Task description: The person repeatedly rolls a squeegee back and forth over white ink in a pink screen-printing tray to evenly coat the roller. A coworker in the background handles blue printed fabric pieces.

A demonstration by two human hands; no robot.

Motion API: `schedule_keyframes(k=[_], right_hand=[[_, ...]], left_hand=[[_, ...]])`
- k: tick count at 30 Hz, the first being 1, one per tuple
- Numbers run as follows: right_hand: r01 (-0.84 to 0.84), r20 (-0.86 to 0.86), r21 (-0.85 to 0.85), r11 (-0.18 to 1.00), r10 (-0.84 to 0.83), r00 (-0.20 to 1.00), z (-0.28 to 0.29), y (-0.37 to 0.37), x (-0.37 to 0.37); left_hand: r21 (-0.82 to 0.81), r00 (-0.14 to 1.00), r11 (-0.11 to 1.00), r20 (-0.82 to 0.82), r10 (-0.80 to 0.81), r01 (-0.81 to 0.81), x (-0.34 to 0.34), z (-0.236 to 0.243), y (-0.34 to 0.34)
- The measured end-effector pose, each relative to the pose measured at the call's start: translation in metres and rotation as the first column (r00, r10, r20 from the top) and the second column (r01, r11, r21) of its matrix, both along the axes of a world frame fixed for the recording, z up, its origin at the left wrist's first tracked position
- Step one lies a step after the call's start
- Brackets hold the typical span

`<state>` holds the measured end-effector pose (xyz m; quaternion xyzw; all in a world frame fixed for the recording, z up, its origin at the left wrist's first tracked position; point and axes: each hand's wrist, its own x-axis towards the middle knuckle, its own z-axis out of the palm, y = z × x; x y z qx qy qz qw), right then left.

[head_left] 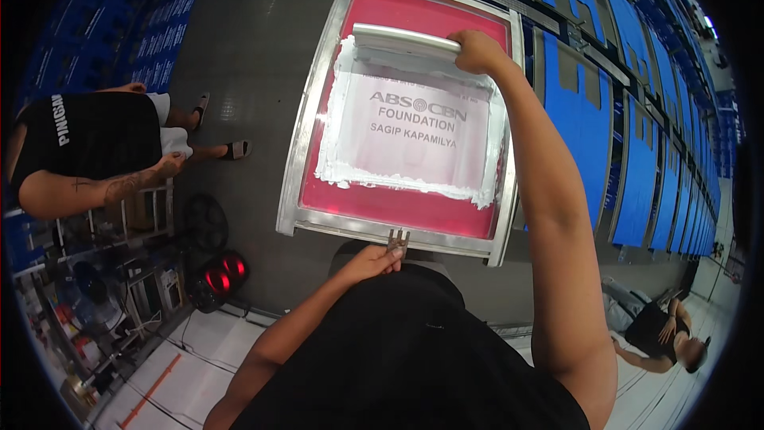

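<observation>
A silkscreen frame (296,167) with pale metal sides lies before me, its mesh (382,207) pink around a lighter middle that bears dark lettering. Thick white ink (328,143) borders that middle on the sides and near edge. Across the far part of the mesh lies a squeegee (390,34) with a long metal handle. My right hand (480,53) is closed round the right end of this handle, arm stretched out. At the frame's near edge, my left hand (378,261) is closed on a small forked metal bracket (399,237); its fingers are partly hidden.
To the right, blue pieces (573,111) lie in rows along a long printing table. A person in black (95,139) stands at the left; another person (652,326) is at the lower right. A speaker with red lights (219,279) and a cluttered rack (87,295) stand lower left.
</observation>
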<state>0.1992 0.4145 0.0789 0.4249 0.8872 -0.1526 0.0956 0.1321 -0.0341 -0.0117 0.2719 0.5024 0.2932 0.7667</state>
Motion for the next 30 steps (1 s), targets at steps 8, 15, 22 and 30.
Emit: schedule_keyframes(k=[8,15,22,30], right_hand=[[-0.030,0.010,-0.035,0.999,0.031,0.999,0.031,-0.188,0.055],[-0.009,-0.270,0.097,0.995,0.035,0.962,0.022,-0.278,0.095],[0.097,-0.203,-0.050,0.994,-0.105,0.974,0.013,-0.206,0.159],[0.198,-0.507,-0.597,0.777,-0.557,0.658,-0.046,-0.165,0.196]], left_hand=[[0.050,0.998,0.997,0.013,-0.065,0.065,-0.002,0.017,0.010],[-0.147,0.996,0.989,-0.080,-0.032,0.020,0.006,0.006,0.012],[-0.237,0.980,0.970,-0.198,-0.001,-0.047,0.006,-0.016,0.004],[0.216,0.410,0.971,-0.880,0.240,-0.105,-0.082,0.068,0.068]])
